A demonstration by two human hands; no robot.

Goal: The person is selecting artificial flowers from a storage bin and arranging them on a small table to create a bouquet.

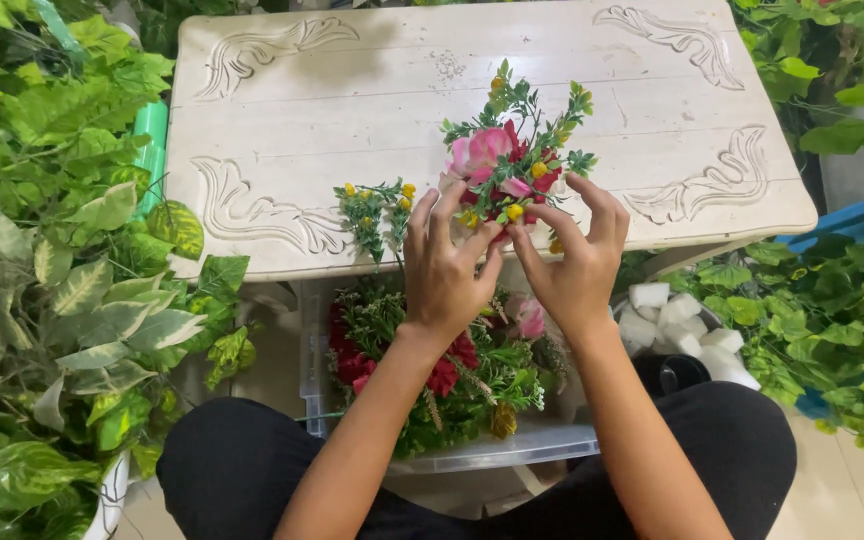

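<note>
Flower posy (512, 165), both hands (512, 265) gripping, table edge (252, 262)

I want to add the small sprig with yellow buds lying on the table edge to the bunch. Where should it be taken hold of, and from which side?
Probably by the bare lower stem of the sprig, coming from the near table edge: its leafy, budded head points up the table, and the stem trails toward the person. The left hand is nearest.
</note>
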